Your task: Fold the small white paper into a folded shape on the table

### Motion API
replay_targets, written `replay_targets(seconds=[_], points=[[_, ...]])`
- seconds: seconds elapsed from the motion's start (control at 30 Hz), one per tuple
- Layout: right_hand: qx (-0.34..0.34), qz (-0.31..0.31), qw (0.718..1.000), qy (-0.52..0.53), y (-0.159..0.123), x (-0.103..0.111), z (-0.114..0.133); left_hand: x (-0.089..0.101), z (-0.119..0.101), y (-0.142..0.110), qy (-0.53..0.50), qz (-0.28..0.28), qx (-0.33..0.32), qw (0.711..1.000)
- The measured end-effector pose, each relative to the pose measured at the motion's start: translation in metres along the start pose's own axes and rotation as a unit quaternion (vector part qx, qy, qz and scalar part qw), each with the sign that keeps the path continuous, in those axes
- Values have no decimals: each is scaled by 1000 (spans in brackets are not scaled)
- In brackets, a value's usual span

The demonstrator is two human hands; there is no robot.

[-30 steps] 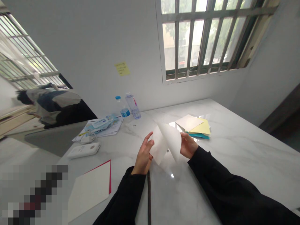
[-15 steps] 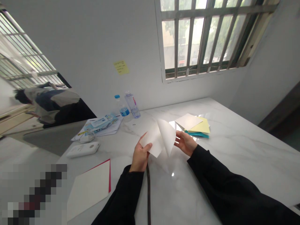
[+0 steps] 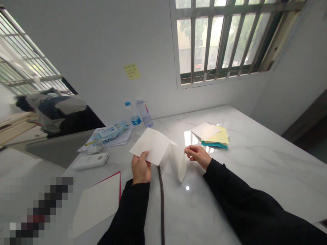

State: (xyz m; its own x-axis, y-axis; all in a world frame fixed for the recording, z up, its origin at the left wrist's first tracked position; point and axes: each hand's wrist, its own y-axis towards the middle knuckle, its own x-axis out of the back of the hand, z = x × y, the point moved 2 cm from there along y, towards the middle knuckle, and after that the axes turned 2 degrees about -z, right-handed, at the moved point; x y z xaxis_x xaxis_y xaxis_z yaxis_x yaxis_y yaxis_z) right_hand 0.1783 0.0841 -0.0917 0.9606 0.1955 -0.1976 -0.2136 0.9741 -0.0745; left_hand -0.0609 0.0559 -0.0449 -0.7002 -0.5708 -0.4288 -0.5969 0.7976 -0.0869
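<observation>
Above the table my left hand (image 3: pixel 141 169) grips a white sheet of paper (image 3: pixel 150 144), its thumb on top near the lower edge. The right part of the paper (image 3: pixel 178 161) hangs down and curls; whether it is the same sheet or a second one, I cannot tell. At that curled part's right edge, my right hand (image 3: pixel 198 156) has its fingers pinched together on the paper. Just beyond the right hand lies a stack of white, yellow and teal paper (image 3: pixel 217 137).
A white sheet with a red one under it (image 3: pixel 98 200) lies at the left. Behind are a white device (image 3: pixel 90 161), a blue-and-white packet (image 3: pixel 111 133) on papers and two bottles (image 3: pixel 145 114). A dark strip (image 3: pixel 161 204) runs down the middle. A person (image 3: pixel 56 110) bends at far left.
My left hand has moved left with the paper, spreading it wider and flatter. My right hand has shifted slightly left and closed on the curled edge.
</observation>
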Motion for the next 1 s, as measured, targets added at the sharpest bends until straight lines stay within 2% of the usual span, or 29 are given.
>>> replay_targets(seconds=[0.13, 0.23, 0.37, 0.53, 0.6, 0.73, 0.9, 1.0], points=[[28, 27, 998, -58, 1, -2, -1, 3, -8, 5, -9, -19, -13, 1000], [53, 7, 996, -74, 2, 1, 1, 2, -12, 5, -13, -11, -18, 1000], [83, -26, 994, -67, 0, 4, 8, -7, -6, -9, -10, 49, -4, 999], [55, 52, 997, 4, -7, -5, 12, -19, 10, -36, 18, 134, 38, 990], [34, 29, 998, 38, -7, -6, 10, -21, 13, -42, 31, 155, 46, 986], [21, -67, 996, 57, -2, 4, 8, -21, 12, -43, 55, 208, 67, 974], [8, -62, 997, 39, 0, 10, 9, -20, 11, -41, 102, 275, 104, 950], [24, -45, 997, 57, -1, 8, 7, -21, 11, -43, 119, 290, 125, 941]])
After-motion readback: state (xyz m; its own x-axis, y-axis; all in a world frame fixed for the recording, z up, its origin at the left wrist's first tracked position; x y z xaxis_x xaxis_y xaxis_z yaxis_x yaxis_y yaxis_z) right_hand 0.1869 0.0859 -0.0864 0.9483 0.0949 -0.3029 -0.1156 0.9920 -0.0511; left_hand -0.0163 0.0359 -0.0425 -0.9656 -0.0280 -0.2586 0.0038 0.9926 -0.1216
